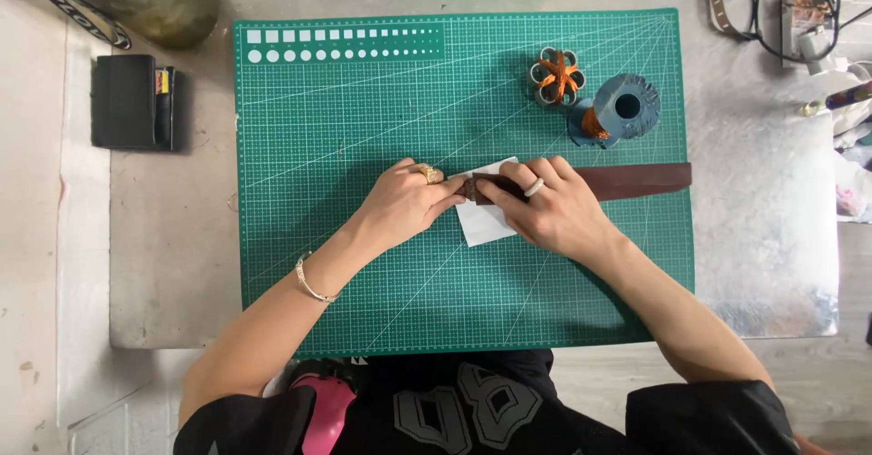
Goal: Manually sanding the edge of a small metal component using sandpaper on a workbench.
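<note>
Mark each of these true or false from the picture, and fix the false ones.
1. Both hands rest on the brown strip. True: left hand and right hand meet at its end.
2. The white paper lies over the hands. False: it lies beneath them, on the green mat.
3. The blue spool stands on the mat. True.
4. The black wallet sits on the mat. False: it lies off the mat, to its left.
5. The right hand wears a ring. True.
</note>
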